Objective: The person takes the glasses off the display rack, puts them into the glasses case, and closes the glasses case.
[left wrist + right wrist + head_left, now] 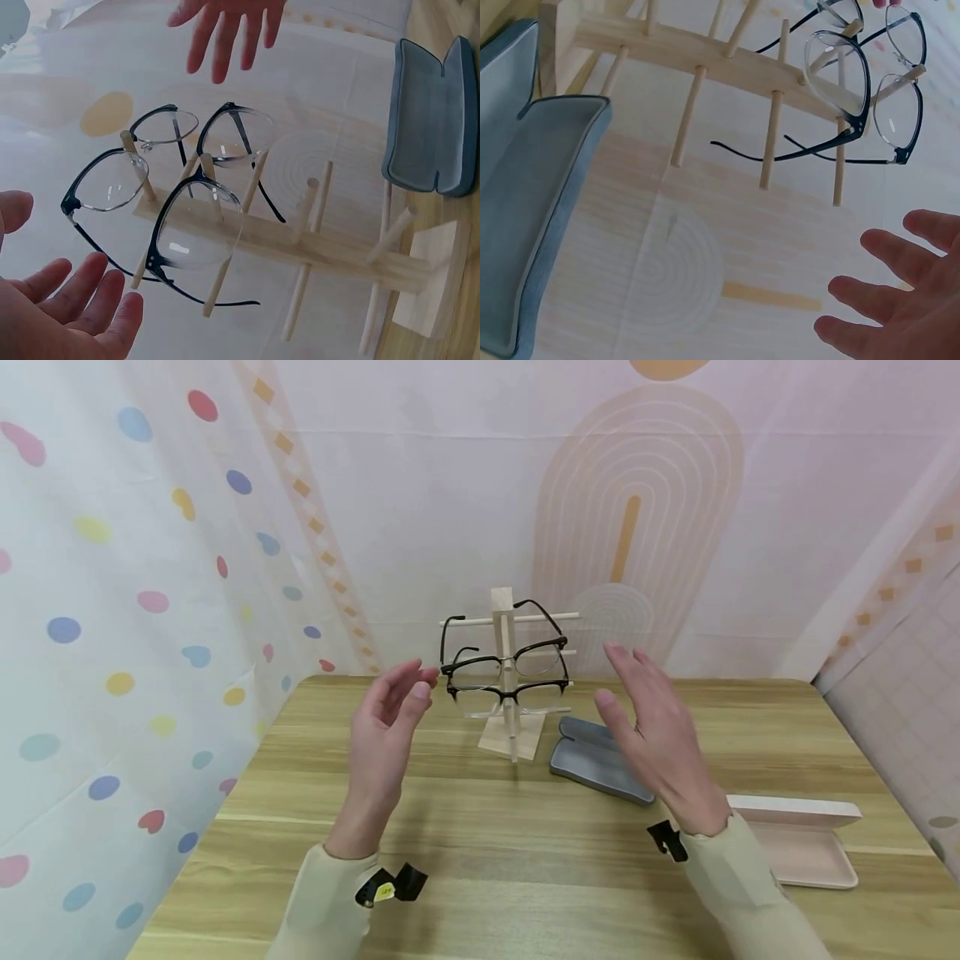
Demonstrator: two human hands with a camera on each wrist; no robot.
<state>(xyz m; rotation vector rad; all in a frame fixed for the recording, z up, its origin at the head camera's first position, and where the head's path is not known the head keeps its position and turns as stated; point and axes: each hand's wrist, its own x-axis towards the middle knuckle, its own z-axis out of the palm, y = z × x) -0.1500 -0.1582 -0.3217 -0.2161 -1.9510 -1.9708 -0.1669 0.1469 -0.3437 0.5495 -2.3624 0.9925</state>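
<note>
Two pairs of black half-rim glasses sit one above the other on a wooden peg stand [502, 602]: the upper glasses [538, 657] and the lower glasses [540, 697]. Just left of them is my left hand [386, 727], its fingers loosely bent and holding nothing. My right hand [660, 727] is raised on the other side, fingers extended, with a gap between it and the frames. In the left wrist view, the fingers [90, 296] are close beside one pair's temple. Bare pegs show lower on the stand in the right wrist view.
An opened grey-blue glasses case [592, 764] lies right of the stand's base [525, 739], partly behind my right hand. Farther right, an opened pale pink case [810, 852] is partly covered by my right sleeve. A patterned curtain [420, 527] hangs behind the wooden table [495, 877].
</note>
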